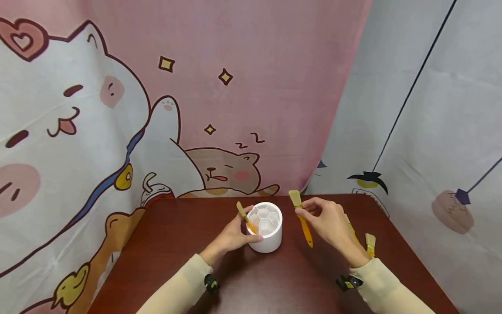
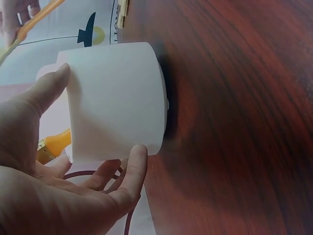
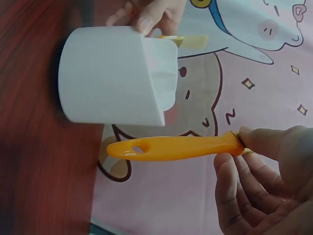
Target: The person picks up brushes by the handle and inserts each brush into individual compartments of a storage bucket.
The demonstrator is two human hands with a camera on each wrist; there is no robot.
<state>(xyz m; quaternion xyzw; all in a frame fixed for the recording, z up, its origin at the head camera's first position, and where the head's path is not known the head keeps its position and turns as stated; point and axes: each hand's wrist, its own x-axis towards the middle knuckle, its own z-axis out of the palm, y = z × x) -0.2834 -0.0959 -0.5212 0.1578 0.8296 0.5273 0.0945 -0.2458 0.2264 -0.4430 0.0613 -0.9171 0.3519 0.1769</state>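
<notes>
A white round desk organizer (image 1: 268, 245) with several inner compartments stands upright on the table. My left hand (image 1: 232, 235) grips its left side, thumb on the near wall and fingers around the far side. One paintbrush (image 1: 241, 210) leans in a left-hand compartment, bristles up. To the right of the organizer, my right hand (image 1: 327, 220) pinches a second paintbrush (image 1: 303, 224) near its ferrule. Its bristles point up and its yellow handle (image 3: 176, 148) hangs down, apart from the organizer. The right wrist view shows thumb and fingertips meeting at the top of that handle.
Behind the right forearm, another paintbrush (image 1: 370, 240) lies on the dark red wooden table (image 1: 188, 218), and one more brush (image 1: 350, 223) is partly hidden by that hand. A printed cloth (image 1: 274, 87) with cartoon animals hangs behind the table's far edge.
</notes>
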